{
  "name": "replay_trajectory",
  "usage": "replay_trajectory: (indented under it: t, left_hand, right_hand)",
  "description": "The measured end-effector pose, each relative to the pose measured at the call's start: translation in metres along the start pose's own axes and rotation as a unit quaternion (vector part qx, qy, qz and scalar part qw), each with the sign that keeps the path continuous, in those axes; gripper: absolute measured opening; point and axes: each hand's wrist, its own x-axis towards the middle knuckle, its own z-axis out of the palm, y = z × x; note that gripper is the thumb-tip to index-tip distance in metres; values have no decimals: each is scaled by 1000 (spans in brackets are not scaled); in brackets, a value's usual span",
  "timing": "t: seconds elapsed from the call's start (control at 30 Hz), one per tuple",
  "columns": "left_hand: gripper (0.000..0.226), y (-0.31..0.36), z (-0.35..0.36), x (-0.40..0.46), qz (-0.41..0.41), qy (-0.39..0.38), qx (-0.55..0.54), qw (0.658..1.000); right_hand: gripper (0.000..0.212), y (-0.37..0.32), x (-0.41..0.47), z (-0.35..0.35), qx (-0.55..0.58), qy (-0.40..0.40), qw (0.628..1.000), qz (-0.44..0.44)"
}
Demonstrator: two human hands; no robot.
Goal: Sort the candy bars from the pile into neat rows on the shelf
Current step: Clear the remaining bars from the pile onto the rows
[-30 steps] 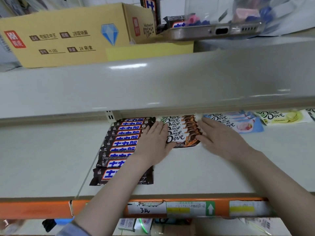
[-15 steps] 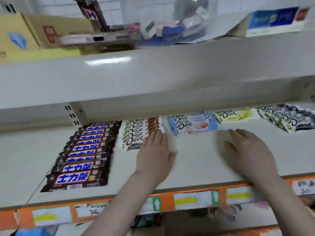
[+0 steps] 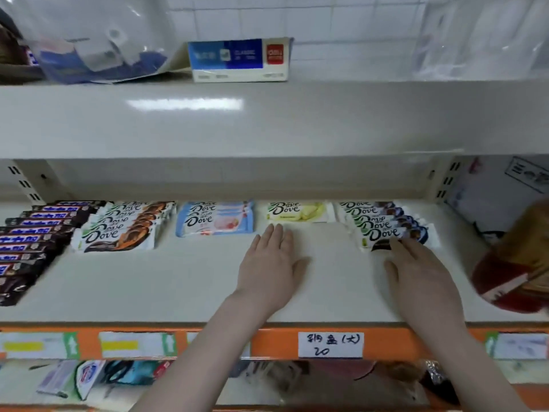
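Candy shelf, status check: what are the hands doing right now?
Left hand open, flat on shelf below yellow Dove bar. Right hand open, fingertips at front dark Dove bar. Five rows lined up; nothing blocking.

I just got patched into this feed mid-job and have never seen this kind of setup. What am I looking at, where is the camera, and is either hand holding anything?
There is no machine here: a person is working with two bare hands, and the single camera sits on their head, looking forward and down. So the arms entering from the bottom are the wearer's own.

The pale shelf carries candy bars in rows running front to back. From the left: dark bars with blue labels, Dove bars with orange-brown wrappers, pale blue Dove bars, a yellow-green Dove bar and dark blue Dove bars.

The left hand lies flat and open on the shelf, fingertips just short of the yellow-green bar. The right hand is also open, fingertips at the front bar of the dark blue row. Neither holds anything.
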Motion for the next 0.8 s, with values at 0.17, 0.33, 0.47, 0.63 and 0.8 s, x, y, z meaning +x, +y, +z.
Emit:
replay_trajectory:
  t: [0.17, 0.33, 0.47, 0.63, 0.8]
  left_hand:
    - [64, 34, 9, 19, 38, -10, -10, 999]
    - [59, 45, 11, 51, 79, -26, -1, 997]
    - [53, 41, 7, 89, 111, -24, 6, 994]
    - [42, 41, -1, 133, 135, -38, -12, 990]
    - [24, 52, -2, 158, 111, -102, -93, 984]
  right_hand:
    - [46, 34, 14, 3, -21, -59, 998, -5]
    - [47, 51, 34, 5, -15, -108, 994, -4]
    - [46, 58, 45, 5, -1, -107, 994, -12]
    - [42, 60, 49, 6, 13, -97, 995, -13]
    - [38, 61, 50, 7, 12, -78, 997, -12]
